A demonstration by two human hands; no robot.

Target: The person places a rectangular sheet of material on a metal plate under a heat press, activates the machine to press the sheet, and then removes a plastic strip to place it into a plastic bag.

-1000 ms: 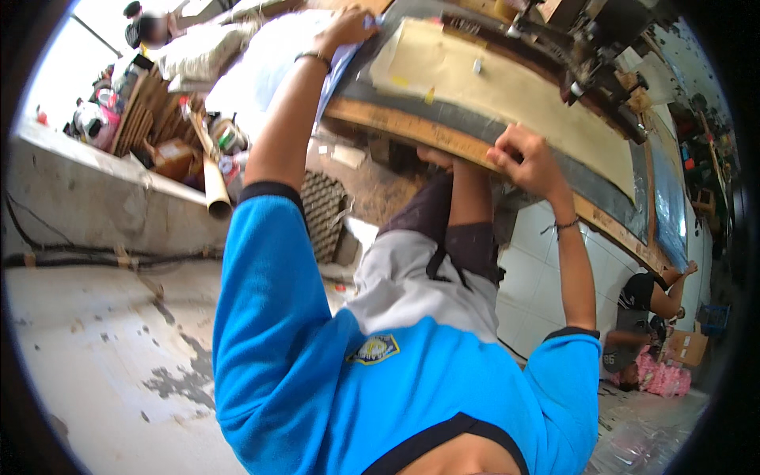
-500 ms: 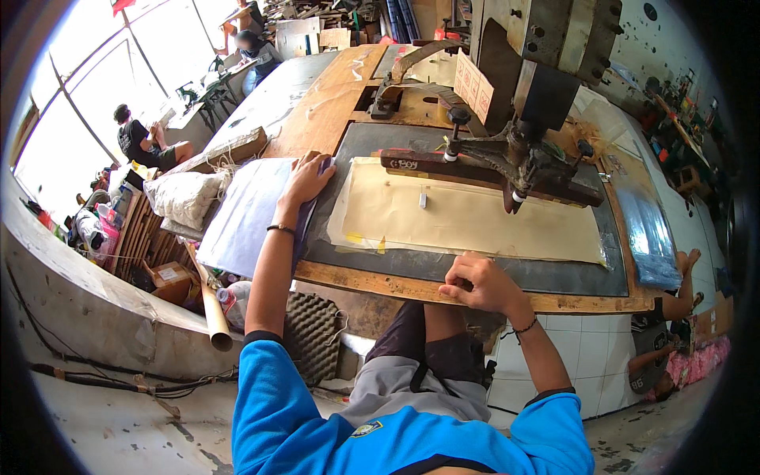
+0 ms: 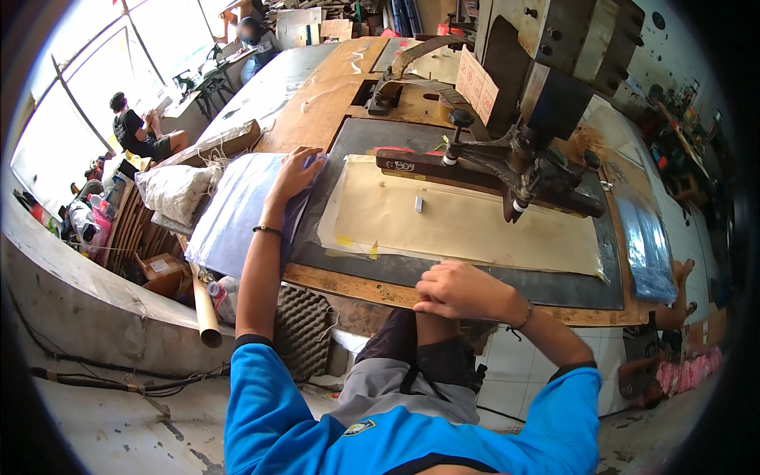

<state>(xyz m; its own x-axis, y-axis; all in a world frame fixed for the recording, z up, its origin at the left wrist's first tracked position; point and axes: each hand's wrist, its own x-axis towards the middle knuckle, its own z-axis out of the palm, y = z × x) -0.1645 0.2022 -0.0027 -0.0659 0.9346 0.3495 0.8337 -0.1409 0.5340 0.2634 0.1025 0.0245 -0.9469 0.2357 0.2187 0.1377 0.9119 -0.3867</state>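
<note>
My left hand lies on the top right corner of a stack of pale violet, clear plastic sheets. Its fingers are stretched over the sheets beside the dark board. Closed, with its fingers curled, my right hand is at the wooden front edge of the table; whatever is in it, if anything, is hidden. Ahead, a cream paper sheet lies taped on the board, with a small whitish piece on it. A dark metal bar on a machine's clamp arm hangs over its far part.
The machine's head rises at the right rear. Blue plastic packs lie at the table's right side. A cloth bundle and a cardboard tube stand left. Other people sit at the far left and right.
My right hand has moved left along the table's front edge, its fingers still curled. My left hand stays on the sheets, its fingers closer together. The view has shifted slightly.
</note>
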